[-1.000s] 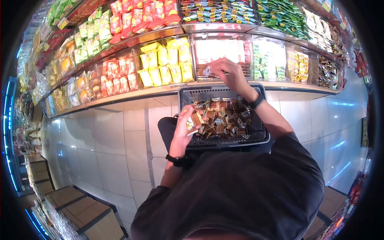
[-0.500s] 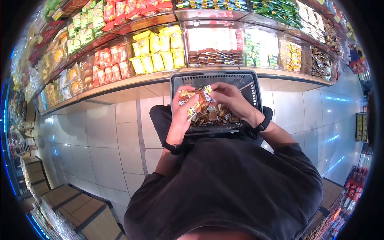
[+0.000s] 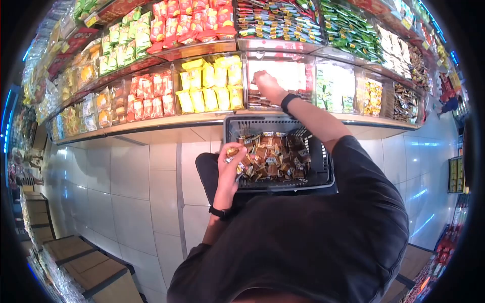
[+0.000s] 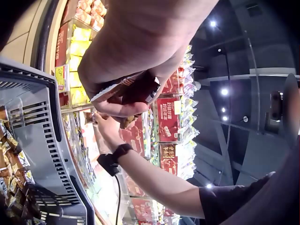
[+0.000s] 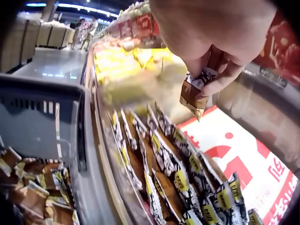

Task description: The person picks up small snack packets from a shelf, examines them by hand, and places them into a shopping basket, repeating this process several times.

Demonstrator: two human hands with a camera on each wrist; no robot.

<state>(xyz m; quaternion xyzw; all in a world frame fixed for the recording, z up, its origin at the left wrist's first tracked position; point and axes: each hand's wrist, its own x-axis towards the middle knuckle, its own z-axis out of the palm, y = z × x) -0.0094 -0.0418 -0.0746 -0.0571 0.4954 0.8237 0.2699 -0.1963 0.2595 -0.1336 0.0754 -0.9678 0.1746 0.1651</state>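
Note:
My left hand (image 3: pixel 230 164) is over the left side of the grey shopping basket (image 3: pixel 329 169), its fingers curled round several brown snack packets (image 4: pixel 140 89). Out over the shelf bin beyond the basket, my right hand (image 3: pixel 270 87) pinches a small brown packet (image 5: pixel 193 96) between thumb and fingers. Below it in the right wrist view, brown packets with black-and-white ends (image 5: pixel 173 173) stand in rows beside a bare red-and-white bin floor (image 5: pixel 234 145). A loose heap of similar brown packets (image 3: pixel 273 156) fills much of the basket.
Clear dividers separate the bins; yellow bags (image 3: pixel 209 88) lie left of the right hand's bin, green-and-white packets (image 3: pixel 333 86) right of it. A wooden shelf edge (image 3: pixel 166 121) runs just behind the basket. Pale tiles (image 3: pixel 111 174) cover the floor.
Half a second ago my right hand was beside the left one above the basket, at the held packets. It has since moved forward to the bin; my left hand has lowered slightly.

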